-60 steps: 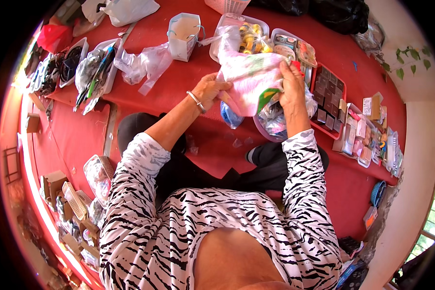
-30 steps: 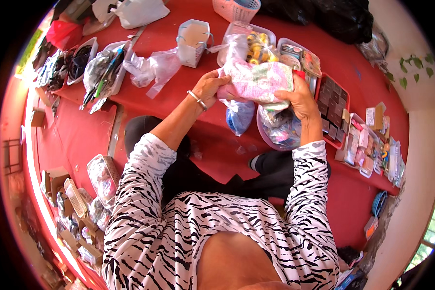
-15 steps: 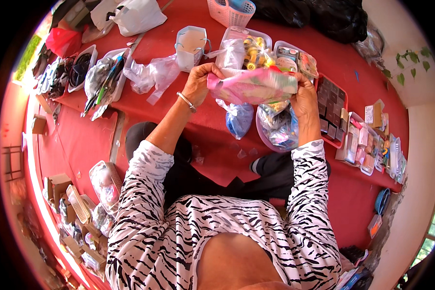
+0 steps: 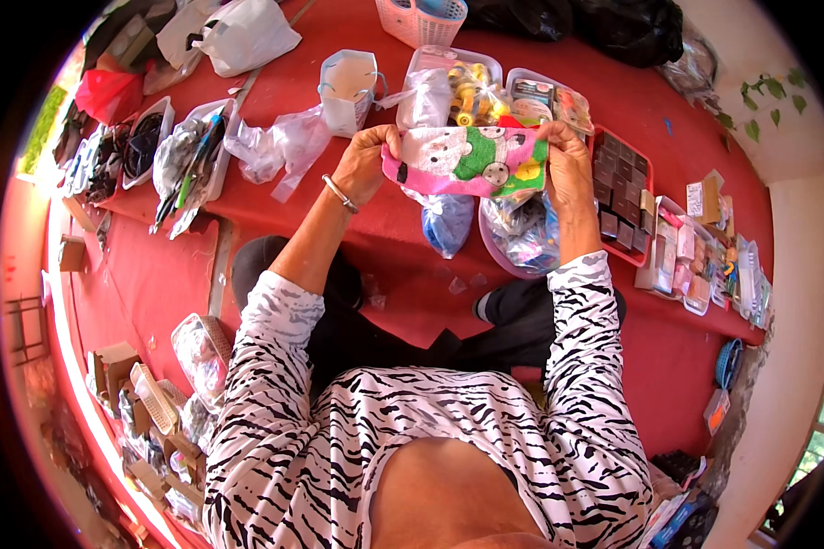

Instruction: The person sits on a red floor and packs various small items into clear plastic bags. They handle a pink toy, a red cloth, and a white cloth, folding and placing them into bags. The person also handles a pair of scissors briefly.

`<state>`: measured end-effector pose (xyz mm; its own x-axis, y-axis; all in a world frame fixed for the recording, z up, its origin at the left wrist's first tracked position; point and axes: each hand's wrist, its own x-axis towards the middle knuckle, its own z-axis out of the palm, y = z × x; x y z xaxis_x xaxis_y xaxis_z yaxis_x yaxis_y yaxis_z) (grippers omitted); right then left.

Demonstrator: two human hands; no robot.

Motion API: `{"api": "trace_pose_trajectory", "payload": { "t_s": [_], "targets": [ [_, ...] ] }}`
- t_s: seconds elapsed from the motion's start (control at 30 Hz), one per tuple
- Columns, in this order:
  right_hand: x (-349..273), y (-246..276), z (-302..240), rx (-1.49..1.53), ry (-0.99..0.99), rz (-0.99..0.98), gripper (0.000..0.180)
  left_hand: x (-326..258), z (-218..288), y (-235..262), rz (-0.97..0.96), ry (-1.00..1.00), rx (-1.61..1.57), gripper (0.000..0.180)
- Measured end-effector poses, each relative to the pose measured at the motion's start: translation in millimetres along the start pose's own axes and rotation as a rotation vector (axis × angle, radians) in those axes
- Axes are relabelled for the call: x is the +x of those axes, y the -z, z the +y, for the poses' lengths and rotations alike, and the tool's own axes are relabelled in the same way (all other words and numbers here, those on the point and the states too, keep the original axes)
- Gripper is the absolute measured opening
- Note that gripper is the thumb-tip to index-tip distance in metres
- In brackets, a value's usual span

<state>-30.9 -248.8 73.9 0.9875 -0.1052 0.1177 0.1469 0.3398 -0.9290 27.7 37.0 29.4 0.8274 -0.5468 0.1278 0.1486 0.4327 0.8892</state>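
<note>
Two ends of a pink printed cloth (image 4: pixel 462 163) are held, one in each of the person's hands: the left hand (image 4: pixel 362 166) is closed in a pinch at its nine o'clock, the right hand (image 4: pixel 569 169) in a pinch at its three. Held by opposite ends, the cloth spreads wide, and its white, green and yellow figures face the wearer, which is likely why the grip is so far apart.

Taking the cloth as the dial's centre, a tied blue bag (image 4: pixel 447 227) shows just below at six o'clock, its top hidden. At five, a purple tub (image 4: pixel 496 256) contains clear plastic bags, its wall probably keeping the slippery heap together. Between three and four, dark boxes (image 4: pixel 624 188) sit in rows, an arrangement that seems to save room. At twelve, a clear bag of yellow pieces (image 4: pixel 471 91) lies in a pale container, presumably bagged so that they stay together.

Farther out, a white open-topped container (image 4: pixel 346 87) stands at ten, a crumpled clear bag (image 4: pixel 279 142) lies at nine, and a pink basket (image 4: pixel 421 26) stands at eleven.
</note>
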Motion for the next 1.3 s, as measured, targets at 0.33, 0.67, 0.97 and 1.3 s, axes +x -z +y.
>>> {"api": "trace_pose_trajectory", "payload": {
  "t_s": [0.33,0.67,0.97,1.3],
  "targets": [
    [4.0,0.7,26.8,0.335,-0.545,0.058,0.042,-8.3,6.8,-8.1,0.039,0.138,-0.141,0.016],
    [-9.9,-15.1,27.3,-0.109,-0.254,0.166,0.022,-9.9,-0.1,9.0,0.294,-0.110,0.209,0.018],
    [-2.0,-35.0,14.9,-0.068,-0.058,0.120,0.019,-11.0,19.8,6.6,0.339,0.315,-0.526,0.041],
    [-4.9,-40.3,12.7,-0.047,-0.062,0.081,0.019,-9.6,-6.7,-5.1,0.016,0.503,-0.166,0.017]
  ]
}}
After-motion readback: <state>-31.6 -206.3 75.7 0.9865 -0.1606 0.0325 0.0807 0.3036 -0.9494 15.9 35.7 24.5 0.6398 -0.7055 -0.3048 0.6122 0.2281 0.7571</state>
